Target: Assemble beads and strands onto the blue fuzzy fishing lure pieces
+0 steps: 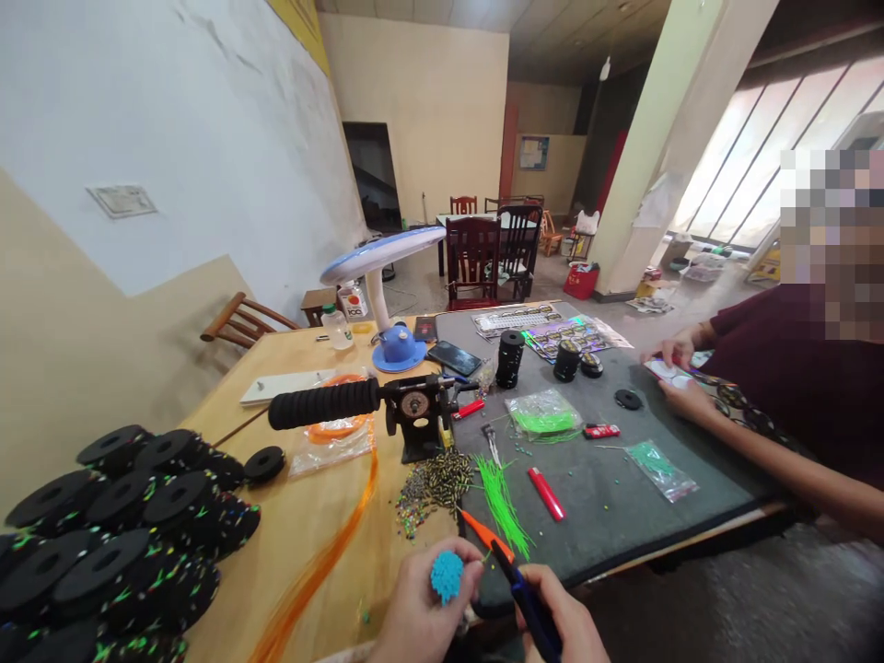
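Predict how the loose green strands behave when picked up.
Probably light: the green strands look very thin. Likely springy rather than limp, since most lie fairly straight. Apt to scatter if grabbed at one spot: their ends splay across the grey mat.

Window light from the right, dimmer toward the back
The window [773, 138] burns nearly white, and a pale patch brightens the ceiling [442, 13]. The left wall [180, 138] takes soft, even light, while the floor [663, 608] at lower right sinks into shadow. Glints sit on the plastic bag [661, 470], and the shiny sheets [573, 338] throw rainbow colours. The black foam rings [124, 539] lose detail. Wide-angle distortion tilts the pillar [677, 138] and stretches the person [794, 378] at the right edge, partly covered by coarse square blocks. The left hand [414, 603] and right hand [563, 612] look slightly soft, the far chairs [473, 262] softer
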A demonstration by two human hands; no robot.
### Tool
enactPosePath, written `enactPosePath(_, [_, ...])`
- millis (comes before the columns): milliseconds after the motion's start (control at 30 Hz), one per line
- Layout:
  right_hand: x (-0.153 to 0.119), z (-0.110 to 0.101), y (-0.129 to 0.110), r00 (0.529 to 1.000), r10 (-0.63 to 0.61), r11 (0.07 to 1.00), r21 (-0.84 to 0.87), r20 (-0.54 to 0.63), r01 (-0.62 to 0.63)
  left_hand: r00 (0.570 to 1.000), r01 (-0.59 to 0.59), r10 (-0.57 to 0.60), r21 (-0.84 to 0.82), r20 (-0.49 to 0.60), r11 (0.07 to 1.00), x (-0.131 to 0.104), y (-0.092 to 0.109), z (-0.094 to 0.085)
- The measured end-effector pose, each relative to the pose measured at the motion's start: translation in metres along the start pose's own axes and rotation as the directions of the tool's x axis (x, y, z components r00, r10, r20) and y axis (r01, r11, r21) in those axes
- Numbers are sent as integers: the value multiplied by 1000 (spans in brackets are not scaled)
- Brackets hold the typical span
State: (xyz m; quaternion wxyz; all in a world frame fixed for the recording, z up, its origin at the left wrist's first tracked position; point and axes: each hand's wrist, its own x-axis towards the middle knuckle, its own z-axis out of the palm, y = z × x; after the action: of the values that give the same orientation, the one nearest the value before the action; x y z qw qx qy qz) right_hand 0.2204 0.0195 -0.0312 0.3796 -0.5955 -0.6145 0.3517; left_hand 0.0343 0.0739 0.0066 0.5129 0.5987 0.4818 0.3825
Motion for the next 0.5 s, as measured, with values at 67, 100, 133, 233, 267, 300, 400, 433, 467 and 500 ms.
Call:
enactPosePath(67, [7, -16, 14, 994, -78, 983, -171, -76, 64, 997, -6, 5, -18, -77, 1000, -2, -2, 0])
enactPosePath(100, [12, -25, 23, 979, -124, 955, -289, -163, 72, 993, -9, 5, -30, -118, 1000, -3, -3, 0])
enactPosePath(133, [18, -35, 33, 954, -149, 917, -398, -260, 35, 987, -10, 4, -42, -158, 999, -4, -4, 0])
enactPosePath(233, [33, -60, 64, 912, -196, 784, -616, -359, -74, 970, 11, -27, -67, -242, 998, -7, -9, -2])
enactPosePath(267, [38, -66, 72, 912, -208, 739, -668, -354, -91, 965, 22, -40, -70, -259, 997, -7, -10, -3])
enactPosePath(300, [42, -70, 78, 912, -224, 697, -710, -344, -97, 961, 33, -51, -72, -272, 997, -8, -11, -3])
enactPosePath(400, [51, -74, 81, 899, -286, 616, -782, -332, -93, 953, 59, -85, -95, -290, 994, -9, -12, -6])
enactPosePath(433, [53, -73, 77, 888, -311, 609, -788, -339, -88, 952, 73, -103, -110, -289, 991, -9, -11, -7])
enactPosePath(467, [54, -70, 70, 877, -336, 613, -786, -343, -72, 949, 90, -124, -126, -289, 988, -9, -11, -8])
enactPosePath(500, [54, -66, 61, 870, -361, 631, -775, -336, -38, 945, 108, -146, -144, -291, 984, -9, -10, -9])
